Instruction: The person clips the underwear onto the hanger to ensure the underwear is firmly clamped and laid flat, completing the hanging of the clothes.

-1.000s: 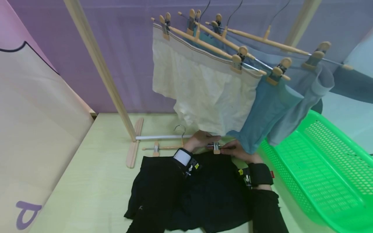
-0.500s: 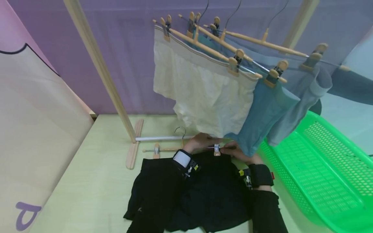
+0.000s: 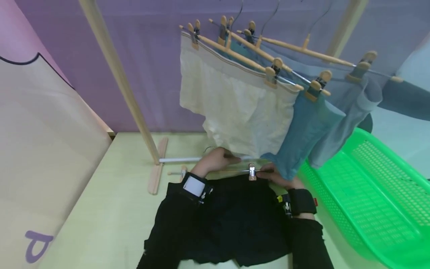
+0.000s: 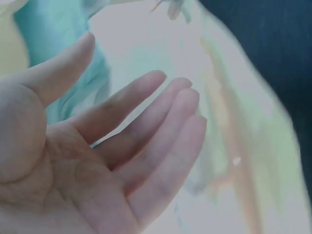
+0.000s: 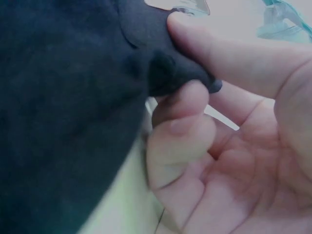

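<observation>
Black shorts (image 3: 242, 220) lie flat on the table, waistband toward a wooden clip hanger (image 3: 231, 171). The hanger's right clip (image 3: 252, 172) sits at the waistband near its right corner. My right hand (image 3: 277, 176) pinches that corner beside the clip; in the right wrist view the black cloth (image 5: 161, 73) shows between thumb and curled fingers. My left hand (image 3: 216, 161) hovers over the middle of the hanger, partly hiding it and its hook. Its fingers are spread and relaxed with nothing in them in the left wrist view. The left clip (image 3: 183, 172) is partly behind my left wrist.
Above hang white shorts (image 3: 235, 101), blue shorts (image 3: 302, 123) and grey-blue shorts (image 3: 339, 130) on clip hangers. A wooden rack post (image 3: 121, 82) with a foot (image 3: 157, 166) and a white bar (image 3: 181, 160) stand at the back. A green basket (image 3: 339, 213) is at the right.
My left hand has moved left, away from the right clip, along the hanger. My right hand stays at the waistband corner. The view has shifted slightly.
</observation>
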Available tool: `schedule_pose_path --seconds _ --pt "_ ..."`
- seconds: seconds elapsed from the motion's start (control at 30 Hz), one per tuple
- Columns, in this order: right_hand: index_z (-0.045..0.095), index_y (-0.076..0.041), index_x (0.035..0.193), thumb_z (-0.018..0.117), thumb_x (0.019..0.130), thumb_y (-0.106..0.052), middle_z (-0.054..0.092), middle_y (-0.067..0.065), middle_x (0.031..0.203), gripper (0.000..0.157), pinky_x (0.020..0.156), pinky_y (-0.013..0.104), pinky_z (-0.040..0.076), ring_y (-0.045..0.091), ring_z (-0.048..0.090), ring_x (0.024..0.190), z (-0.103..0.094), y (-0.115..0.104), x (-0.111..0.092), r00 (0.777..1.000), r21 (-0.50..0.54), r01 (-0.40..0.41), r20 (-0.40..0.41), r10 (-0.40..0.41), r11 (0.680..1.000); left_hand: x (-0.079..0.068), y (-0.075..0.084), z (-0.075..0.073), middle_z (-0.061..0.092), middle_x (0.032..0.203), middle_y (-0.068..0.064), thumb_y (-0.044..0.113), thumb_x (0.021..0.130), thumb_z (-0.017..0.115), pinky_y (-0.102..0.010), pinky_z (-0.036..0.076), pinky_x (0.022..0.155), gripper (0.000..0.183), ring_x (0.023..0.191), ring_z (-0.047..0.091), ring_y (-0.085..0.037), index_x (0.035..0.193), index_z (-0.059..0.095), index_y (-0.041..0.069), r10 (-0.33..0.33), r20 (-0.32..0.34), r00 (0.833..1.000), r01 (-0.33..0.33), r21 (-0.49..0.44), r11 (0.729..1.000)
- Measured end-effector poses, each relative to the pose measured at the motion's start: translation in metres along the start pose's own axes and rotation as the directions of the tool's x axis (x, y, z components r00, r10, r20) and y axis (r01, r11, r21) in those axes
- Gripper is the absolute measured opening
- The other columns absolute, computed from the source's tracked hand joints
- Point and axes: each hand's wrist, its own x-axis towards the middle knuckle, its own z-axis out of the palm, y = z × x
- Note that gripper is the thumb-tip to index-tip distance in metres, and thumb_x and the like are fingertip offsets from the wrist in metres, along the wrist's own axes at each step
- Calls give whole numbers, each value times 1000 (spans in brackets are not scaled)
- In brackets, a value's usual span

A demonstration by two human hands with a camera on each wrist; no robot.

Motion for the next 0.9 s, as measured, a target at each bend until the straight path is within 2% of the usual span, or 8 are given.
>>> schedule_pose_path --seconds 0.07,0.2,0.3,0.47,0.6,0.7,0.8,0.9 --pt "68 3 91 58 100 -13 52 3 70 21 60 34 36 14 43 62 1 0 0 1000 -2 -13 3 13 1000 -10 -5 -11 72 108 -13 43 99 59 -36 52 82 41 85 64 -21 117 72 9 -8 -2 1000 8 2 1000" --pt "65 5 90 56 100 -10 48 4 67 20 57 34 36 13 40 59 2 1 2 1000 -8 -1 9 1 1000 -32 -17 -30 72 104 -13 40 100 59 -38 52 83 38 85 63 -20 114 73 8 -22 -33 999 23 16 1000" --pt "64 6 88 56 100 -8 48 3 66 20 56 32 37 11 40 57 3 2 3 1000 -14 -2 4 2 1000 -50 -29 -43 71 111 -7 38 99 60 -40 52 90 35 99 65 -20 115 72 9 -70 -81 994 73 34 997" --pt "62 11 95 55 101 -7 52 5 72 20 58 35 38 14 40 60 3 0 3 997 -1 -75 30 75 997 -82 -58 -58 72 108 -9 31 98 63 -43 53 89 32 98 67 -24 114 71 5 -124 -132 983 132 60 989" --pt "63 10 101 56 101 -10 58 10 81 22 63 36 42 16 45 66 4 -5 3 993 -51 -114 27 116 992 -106 -84 -66 72 99 -10 23 95 68 -42 54 83 24 90 68 -23 106 71 2 -112 -169 979 120 38 992" --pt "65 9 104 57 101 -13 60 13 85 23 64 36 44 16 47 69 4 -8 3 991 -65 -126 28 128 990 -118 -98 -68 71 90 -7 19 92 71 -38 54 77 18 83 66 -19 98 70 2 -124 -172 977 130 27 991" --pt "64 10 107 57 101 -13 58 9 79 25 59 35 41 15 44 62 3 -9 3 989 -38 -137 41 139 990 -123 -105 -66 70 89 -6 21 90 75 -36 53 75 22 82 65 -17 98 69 2 -141 -139 980 150 51 987" --pt "62 9 112 56 102 -16 53 3 71 27 54 33 37 12 37 54 2 -10 3 983 -11 -174 52 175 985 -122 -105 -61 69 90 -5 28 87 78 -35 52 73 31 82 63 -16 101 69 2 -142 -111 984 153 90 984"
